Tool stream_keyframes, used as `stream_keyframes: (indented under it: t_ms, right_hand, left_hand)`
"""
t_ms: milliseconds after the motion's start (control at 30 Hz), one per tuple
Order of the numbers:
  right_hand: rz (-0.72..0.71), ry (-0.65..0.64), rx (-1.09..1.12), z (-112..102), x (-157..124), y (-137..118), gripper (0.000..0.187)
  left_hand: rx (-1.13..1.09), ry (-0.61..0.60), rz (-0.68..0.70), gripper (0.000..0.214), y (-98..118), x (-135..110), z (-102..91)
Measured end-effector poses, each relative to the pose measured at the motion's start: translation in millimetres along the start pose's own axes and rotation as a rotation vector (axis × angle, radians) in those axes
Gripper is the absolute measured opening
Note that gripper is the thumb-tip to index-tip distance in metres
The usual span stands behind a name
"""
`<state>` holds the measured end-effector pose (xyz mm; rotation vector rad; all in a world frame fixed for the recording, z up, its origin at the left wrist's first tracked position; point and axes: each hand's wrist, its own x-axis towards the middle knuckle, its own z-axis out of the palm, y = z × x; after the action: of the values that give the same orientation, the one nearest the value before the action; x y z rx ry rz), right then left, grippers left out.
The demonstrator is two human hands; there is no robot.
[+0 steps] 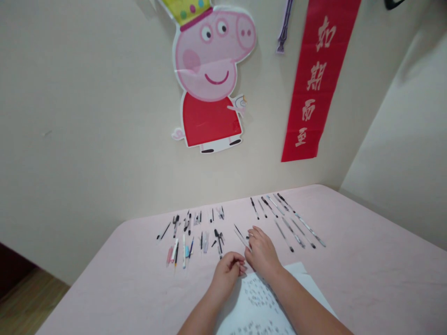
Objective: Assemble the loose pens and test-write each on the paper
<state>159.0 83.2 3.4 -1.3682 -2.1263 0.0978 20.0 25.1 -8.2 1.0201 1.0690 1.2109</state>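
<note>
My right hand (261,251) is low over the table, its fingers bent together beside a thin black-tipped pen refill (239,230) and a clear pen tube (240,239). A small black pen part (247,237) shows at its fingertips; what lies under the fingers is hidden. Just to the left, my left hand (228,272) is curled with thumb and fingers pressed together; anything inside is too small or hidden to name. A black pen (219,244) taken to pieces lies beyond the left hand. Sheets of paper with handwriting (260,293) lie beneath both wrists.
Several dismantled pens (189,224) lie in groups at the left, with coloured pen parts (170,255) nearer. Several whole-looking pens (288,232) lie in rows at the right. The pink-covered table (366,260) meets a wall bearing a pig cutout (213,118) and red banner (310,83).
</note>
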Motion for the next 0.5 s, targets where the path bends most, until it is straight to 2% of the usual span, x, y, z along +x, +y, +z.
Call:
stream_keyframes:
  t_ms: [67, 200, 300, 500]
  right_hand:
    - [-0.032, 0.069, 0.095, -1.3, 0.0, -0.8, 0.016]
    - [-0.177, 0.145, 0.315, -3.0, 0.0, -2.5, 0.014]
    - [-0.269, 0.102, 0.419, -6.1, -0.8, -6.4, 0.013]
    - [-0.359, 0.002, 0.465, -13.0, -4.3, -15.6, 0.016]
  left_hand:
    - [-0.039, 0.009, -0.006, 0.017, 0.1, 0.5, 0.3]
    - [-0.1, 0.061, -0.059, 0.036, 6.2, -1.1, 2.2]
    - [-0.151, 0.09, -0.107, 0.044, 13.1, -3.9, 3.7]
    - [-0.248, 0.061, -0.094, 0.041, 16.8, -5.5, 3.2]
